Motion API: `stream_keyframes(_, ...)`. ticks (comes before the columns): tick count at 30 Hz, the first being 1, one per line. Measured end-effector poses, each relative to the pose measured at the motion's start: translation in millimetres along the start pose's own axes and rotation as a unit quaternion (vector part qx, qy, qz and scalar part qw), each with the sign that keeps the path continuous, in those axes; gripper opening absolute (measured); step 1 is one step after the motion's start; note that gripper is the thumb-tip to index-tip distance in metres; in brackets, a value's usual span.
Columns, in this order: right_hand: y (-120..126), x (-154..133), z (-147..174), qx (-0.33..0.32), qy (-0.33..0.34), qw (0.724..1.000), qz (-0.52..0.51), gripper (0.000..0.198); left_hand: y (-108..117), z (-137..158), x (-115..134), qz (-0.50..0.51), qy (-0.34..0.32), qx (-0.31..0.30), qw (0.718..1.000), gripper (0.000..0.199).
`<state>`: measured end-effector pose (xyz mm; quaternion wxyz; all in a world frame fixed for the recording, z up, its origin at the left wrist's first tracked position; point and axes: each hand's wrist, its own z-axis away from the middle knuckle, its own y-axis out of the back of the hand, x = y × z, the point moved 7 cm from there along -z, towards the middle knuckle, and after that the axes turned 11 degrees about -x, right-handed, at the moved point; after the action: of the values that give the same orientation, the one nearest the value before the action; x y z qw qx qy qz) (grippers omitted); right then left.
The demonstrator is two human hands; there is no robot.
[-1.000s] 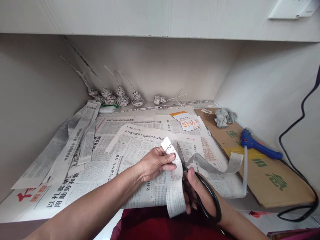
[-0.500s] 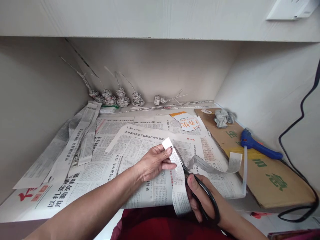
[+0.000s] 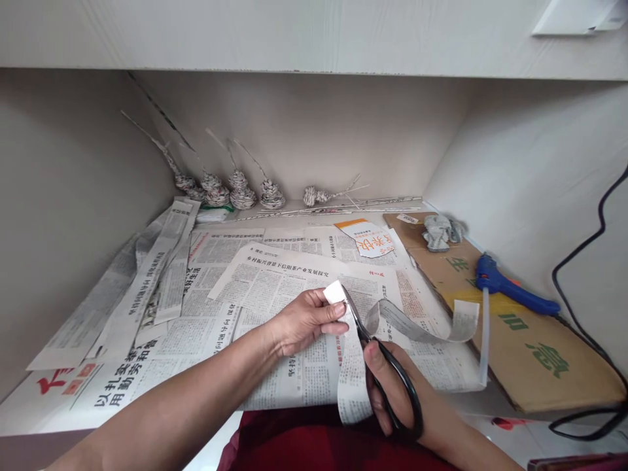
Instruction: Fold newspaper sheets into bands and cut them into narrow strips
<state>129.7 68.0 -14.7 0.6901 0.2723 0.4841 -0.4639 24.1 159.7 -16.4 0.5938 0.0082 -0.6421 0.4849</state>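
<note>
Between the thumb and fingers of my left hand (image 3: 307, 320) is pinched the top of a newspaper strip (image 3: 354, 376), which hangs down with its lower end curling. My right hand (image 3: 397, 376) grips black-handled scissors (image 3: 411, 392). Their blades point up and left, lying along the strip's right edge by my left fingertips. The blades look nearly closed; whether paper sits between them is hard to make out. A second curled paper strip (image 3: 417, 332) arcs to the right of the scissors, over the newspaper sheets (image 3: 275, 281).
Cut newspaper strips (image 3: 152, 275) lie at the left. Several woven paper gourds (image 3: 240, 190) stand at the back beside thin paper rods (image 3: 314, 210). On the right, a cardboard sheet (image 3: 530, 366) carries a blue glue gun (image 3: 510, 288) and a crumpled grey cloth (image 3: 441, 232).
My left hand and the strip's top have shifted slightly right and down. The scissor handles have drawn a little closer together and moved slightly left.
</note>
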Motion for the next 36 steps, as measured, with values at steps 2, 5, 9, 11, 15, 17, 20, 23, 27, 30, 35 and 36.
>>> stream_keyframes(2,1.3,0.4,1.8,-0.004,-0.007,1.0,-0.001,0.072,-1.4,0.4,-0.9,-0.012,0.007,-0.009,1.0,0.035)
stream_keyframes(5,4.0,0.4,5.1,-0.013,-0.009,0.999,-0.031,0.072,-6.0,0.9,-5.4,-0.035,0.029,-0.034,0.998,0.035)
stream_keyframes(9,2.4,2.5,4.1,-0.03,0.001,0.997,-0.07,0.072,-8.3,0.9,-8.8,-0.053,0.038,-0.046,0.997,0.036)
stream_keyframes(11,0.1,3.7,2.1,-0.034,0.013,0.996,-0.076,0.074,-8.3,0.5,-8.9,-0.056,0.037,-0.049,0.997,0.036)
stream_keyframes(15,-1.3,4.3,0.6,-0.017,0.029,0.996,-0.079,0.071,-8.3,0.2,-7.4,-0.054,0.031,-0.055,0.997,0.036)
stream_keyframes(17,1.5,-3.0,2.8,-0.005,0.061,0.996,-0.065,0.069,-7.8,0.5,-5.6,-0.055,0.027,-0.053,0.997,0.037)
stream_keyframes(20,11.8,-24.6,10.7,0.007,0.135,0.99,-0.045,0.069,-6.2,1.2,-0.5,-0.056,0.016,-0.045,0.997,0.038)
stream_keyframes(23,34.6,-48.0,18.1,0.036,0.141,0.989,0.026,0.067,-4.2,2.3,8.5,-0.051,-0.01,-0.032,0.998,0.043)
stream_keyframes(27,89.5,-84.9,16.7,0.143,0.092,0.961,0.217,0.051,-2.8,4.1,20.3,-0.049,-0.037,-0.028,0.998,0.042)
stream_keyframes(30,134.0,-106.2,0.8,0.226,-0.007,0.858,0.462,0.04,-2.7,5.7,27.4,-0.051,-0.05,-0.035,0.997,0.038)
stream_keyframes(35,187.0,-104.9,-34.9,0.279,-0.107,0.771,0.562,0.026,-0.3,5.8,36.0,-0.054,-0.081,-0.023,0.995,0.039)
stream_keyframes(36,192.7,-101.8,-40.2,0.284,-0.12,0.759,0.573,0.026,0.9,5.0,36.7,-0.055,-0.088,-0.016,0.994,0.04)
